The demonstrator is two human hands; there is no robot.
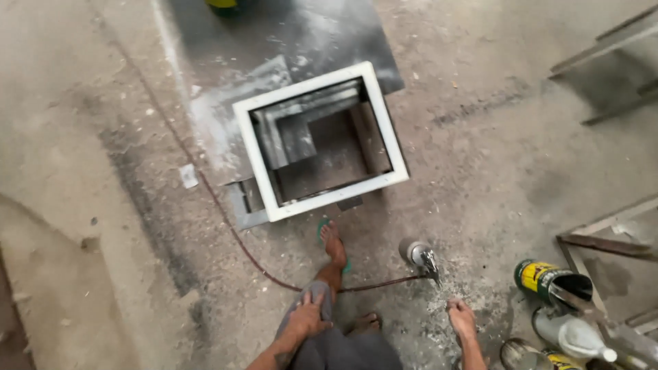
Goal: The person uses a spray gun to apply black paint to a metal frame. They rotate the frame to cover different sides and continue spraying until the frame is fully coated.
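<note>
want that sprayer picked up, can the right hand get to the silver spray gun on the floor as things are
Probably yes: the right hand hangs empty just beside the silver spray gun on the concrete floor, with nothing between them.

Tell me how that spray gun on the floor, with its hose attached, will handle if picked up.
The spray gun looks metal with a cup on top, so probably rigid and top-heavy, apt to tip when set down. The reddish hose trailing across the floor would likely drag and tug at it. The right hand is nearest; the left hand rests on the knee.
</note>
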